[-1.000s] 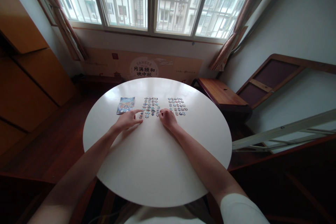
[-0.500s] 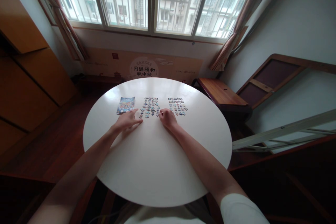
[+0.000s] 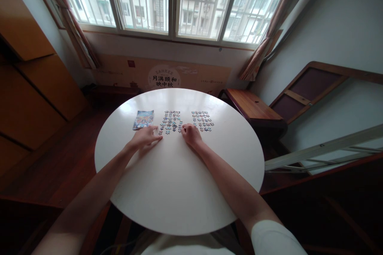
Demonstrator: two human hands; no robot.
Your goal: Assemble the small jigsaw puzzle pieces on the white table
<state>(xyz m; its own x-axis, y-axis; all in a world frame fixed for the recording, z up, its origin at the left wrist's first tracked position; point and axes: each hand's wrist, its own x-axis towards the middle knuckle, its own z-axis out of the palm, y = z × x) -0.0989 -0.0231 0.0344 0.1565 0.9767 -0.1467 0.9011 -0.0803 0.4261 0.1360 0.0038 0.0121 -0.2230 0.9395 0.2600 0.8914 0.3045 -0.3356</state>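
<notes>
Two groups of small jigsaw pieces lie in rows on the round white table (image 3: 179,191): a left group (image 3: 171,121) and a right group (image 3: 202,120). My left hand (image 3: 145,137) rests flat on the table, fingers stretched toward the near edge of the left group. My right hand (image 3: 190,134) sits just below the gap between the groups, its fingers curled in a pinch; what they hold is too small to see. A small colourful picture card (image 3: 143,119) lies left of the pieces, just beyond my left hand.
A barred window (image 3: 176,4) with curtains fills the far wall. A low wooden bench (image 3: 251,107) and a leaning wooden frame (image 3: 314,87) stand right of the table. Wooden cabinets (image 3: 32,83) line the left side.
</notes>
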